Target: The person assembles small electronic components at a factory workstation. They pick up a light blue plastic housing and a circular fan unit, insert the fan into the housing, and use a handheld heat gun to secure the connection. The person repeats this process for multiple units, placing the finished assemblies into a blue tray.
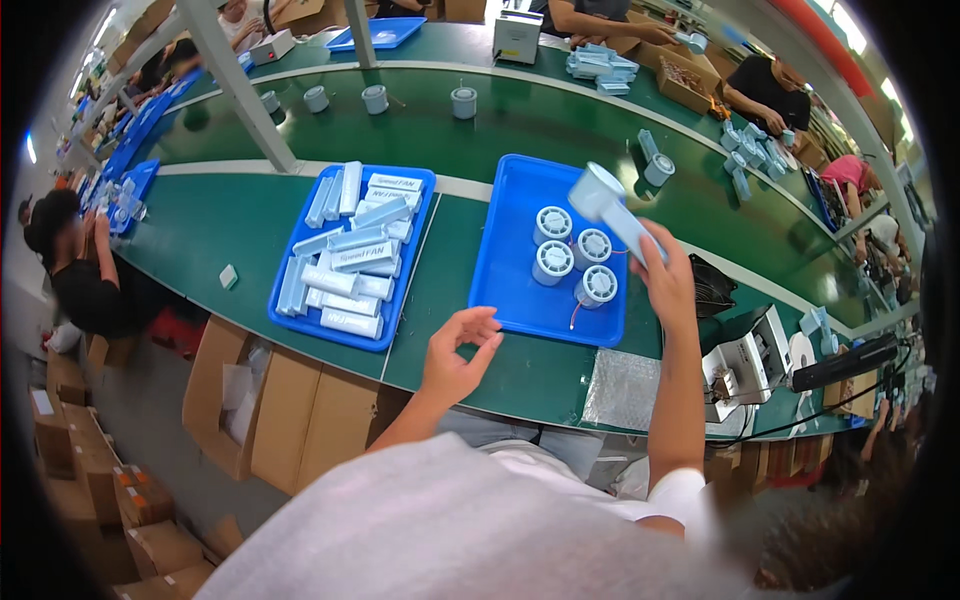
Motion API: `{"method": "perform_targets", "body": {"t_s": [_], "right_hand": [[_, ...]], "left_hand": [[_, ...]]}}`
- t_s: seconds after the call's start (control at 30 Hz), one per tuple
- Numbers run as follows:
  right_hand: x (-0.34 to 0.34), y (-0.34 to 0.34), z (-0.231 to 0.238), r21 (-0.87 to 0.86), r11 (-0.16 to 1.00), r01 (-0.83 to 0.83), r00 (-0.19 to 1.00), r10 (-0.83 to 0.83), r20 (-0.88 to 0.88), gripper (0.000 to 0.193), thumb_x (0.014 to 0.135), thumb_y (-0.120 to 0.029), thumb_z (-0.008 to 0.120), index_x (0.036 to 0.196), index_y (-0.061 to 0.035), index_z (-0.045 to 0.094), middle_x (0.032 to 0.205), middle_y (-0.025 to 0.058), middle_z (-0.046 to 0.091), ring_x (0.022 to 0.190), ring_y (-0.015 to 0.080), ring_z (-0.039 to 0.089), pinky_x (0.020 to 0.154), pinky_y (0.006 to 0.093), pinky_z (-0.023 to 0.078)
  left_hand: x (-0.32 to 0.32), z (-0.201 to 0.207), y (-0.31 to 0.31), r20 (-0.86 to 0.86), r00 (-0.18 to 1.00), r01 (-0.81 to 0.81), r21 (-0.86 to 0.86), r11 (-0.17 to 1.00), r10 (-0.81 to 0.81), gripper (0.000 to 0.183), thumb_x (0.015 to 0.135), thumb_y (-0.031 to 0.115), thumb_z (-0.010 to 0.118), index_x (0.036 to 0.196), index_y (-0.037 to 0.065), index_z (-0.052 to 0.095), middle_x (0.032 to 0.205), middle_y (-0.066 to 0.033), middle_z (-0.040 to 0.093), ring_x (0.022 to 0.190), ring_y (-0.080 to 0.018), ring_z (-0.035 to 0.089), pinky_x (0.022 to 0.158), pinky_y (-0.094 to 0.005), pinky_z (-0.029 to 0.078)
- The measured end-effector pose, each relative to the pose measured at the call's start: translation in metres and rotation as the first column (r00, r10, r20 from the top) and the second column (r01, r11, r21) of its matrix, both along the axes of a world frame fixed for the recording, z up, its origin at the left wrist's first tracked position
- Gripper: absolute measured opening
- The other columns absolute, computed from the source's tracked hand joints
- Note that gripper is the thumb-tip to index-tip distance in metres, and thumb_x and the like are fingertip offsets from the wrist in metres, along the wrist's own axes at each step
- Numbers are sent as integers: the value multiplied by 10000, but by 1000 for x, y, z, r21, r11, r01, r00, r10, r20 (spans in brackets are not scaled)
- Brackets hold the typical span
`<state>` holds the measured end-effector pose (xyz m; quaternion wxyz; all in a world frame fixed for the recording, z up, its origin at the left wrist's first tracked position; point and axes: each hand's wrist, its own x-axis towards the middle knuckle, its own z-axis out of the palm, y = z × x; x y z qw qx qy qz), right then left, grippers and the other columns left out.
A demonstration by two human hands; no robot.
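fan (605, 205) is in the right hand (668, 278), fingers closed on its handle, over the far right corner of the blue tray (507, 225). long axis slants from the hand at the tray's right edge, up-left, round head leading. left hand (458, 352) open, empty, by the tray's near left corner, farther from the fan; can't tell if it touches the tray.

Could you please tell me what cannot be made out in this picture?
All in the head view:
Handle end of the handheld fan, covered by the right hand.
Lowest of the piled pale handle casings, hidden by upper ones.
Undersides of the four fan housings, hidden by their tops.
Item handled by the far-left co-worker, too small.
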<state>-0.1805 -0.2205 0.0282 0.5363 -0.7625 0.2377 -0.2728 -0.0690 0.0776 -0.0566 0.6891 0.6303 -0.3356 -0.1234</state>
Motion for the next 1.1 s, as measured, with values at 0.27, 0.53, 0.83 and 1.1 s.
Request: {"method": "perform_targets", "body": {"t_s": [0.27, 0.53, 0.83, 1.1], "right_hand": [[183, -126, -61, -244, 965, 92, 970, -142, -198, 451, 1010, -344, 512, 1270, 8, 620, 993, 226, 714, 910, 326, 702, 800, 431, 528], [268, -176, -100, -539, 838, 84, 938, -249, -241, 504, 1024, -350, 498, 1344, 39, 513, 1117, 300, 682, 1061, 459, 650, 917, 518, 502], [265, -185, -113, -497, 849, -179, 889, -76, -451, 529, 952, -391, 620, 1250, 40, 548, 1128, 294, 686, 1063, 468, 646, 927, 518, 509], [276, -175, -103, -487, 846, -217, 788, -143, -599, 650, 910, -472, 682, 1286, 41, 547, 1319, 301, 564, 1161, 449, 618, 965, 489, 520]], "left_hand": [[37, -7, 30, 158, 985, -93, 170, 981, 66, 267, 917, -49, 667, 1178, 5, 655, 926, -79, 702, 841, -129, 676, 775, -270, 536], [19, -46, 35, 44, 994, -104, 203, 974, 97, 263, 929, -42, 636, 1188, 0, 646, 794, -66, 687, 669, -100, 629, 600, -226, 485], [24, -42, 29, 168, 979, -165, 303, 939, 118, 246, 931, -8, 651, 1176, 12, 650, 773, -41, 682, 605, -79, 569, 564, -216, 442], [26, -23, 22, 206, 977, -132, 332, 934, 64, 235, 917, -23, 657, 1150, 9, 660, 787, -49, 682, 604, -82, 565, 552, -222, 435]]}}
